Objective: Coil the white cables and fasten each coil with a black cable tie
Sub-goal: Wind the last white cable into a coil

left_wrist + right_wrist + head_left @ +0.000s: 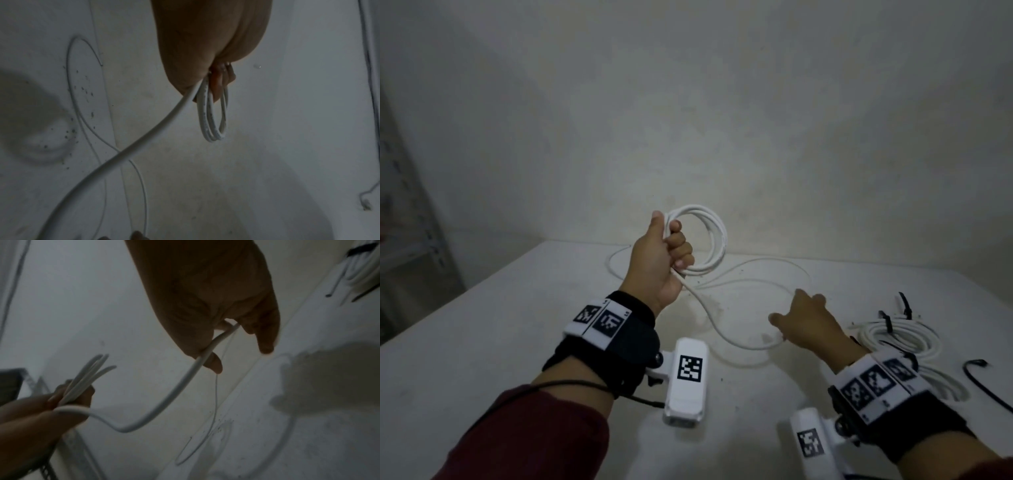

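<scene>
My left hand (pixel 666 255) is raised above the table and grips a coil of white cable (pixel 714 236), several loops held upright in the fist; the same coil (pixel 213 123) hangs below the fingers in the left wrist view. The loose tail of that cable (pixel 709 315) runs down from the fist across the table to my right hand (pixel 799 317), which pinches the cable (pixel 207 353) between thumb and fingers low over the table. More slack cable (pixel 763 270) lies in curves beyond the hands.
A finished white coil (pixel 900 337) bound with black cable ties (pixel 886 322) lies at the right on the white table (pixel 517 325). A black wire (pixel 983 380) lies near the right edge. A metal shelf (pixel 410 219) stands at the far left by the wall.
</scene>
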